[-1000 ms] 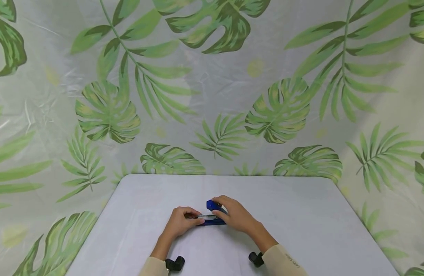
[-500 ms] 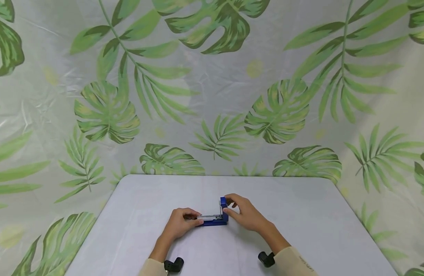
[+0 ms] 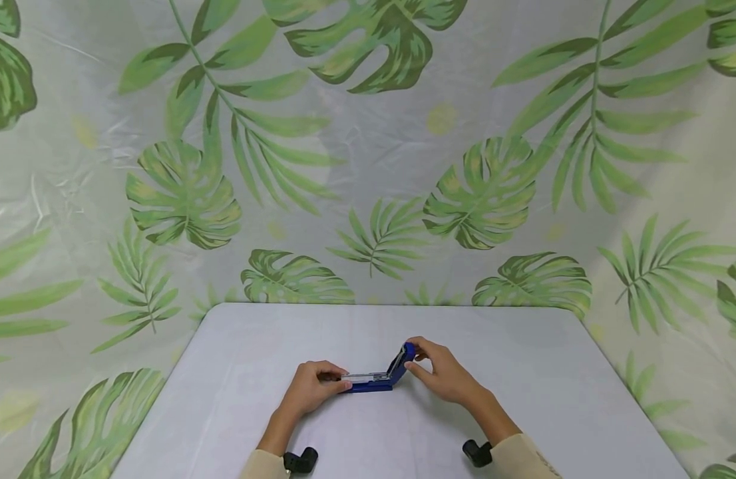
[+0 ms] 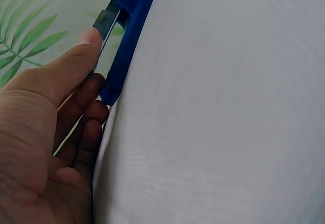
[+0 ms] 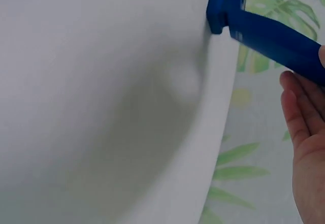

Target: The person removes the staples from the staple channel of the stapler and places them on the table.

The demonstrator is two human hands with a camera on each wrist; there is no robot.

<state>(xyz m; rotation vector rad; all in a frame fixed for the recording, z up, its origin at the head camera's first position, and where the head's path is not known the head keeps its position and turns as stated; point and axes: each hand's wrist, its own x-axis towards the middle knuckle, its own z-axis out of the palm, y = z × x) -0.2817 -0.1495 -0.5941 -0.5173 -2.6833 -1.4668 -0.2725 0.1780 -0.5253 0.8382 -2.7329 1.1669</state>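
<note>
Blue plastic stapler (image 3: pixel 370 386) on the white table (image 3: pixel 500 352) got its top arm (image 3: pixel 401 369) swung further back, pinched by the right hand (image 3: pixel 444 372). Its silvery magazine (image 3: pixel 378 376) was pinched by the left hand (image 3: pixel 311 387); opening looked mostly done, rest unclear.

- Cannot read any text.
- Marked small and dark on the beige fabric right sleeve (image 3: pixel 520 458), illegible.
- Marked palely on the long blue plastic stapler (image 5: pixel 277 42), also illegible.
</note>
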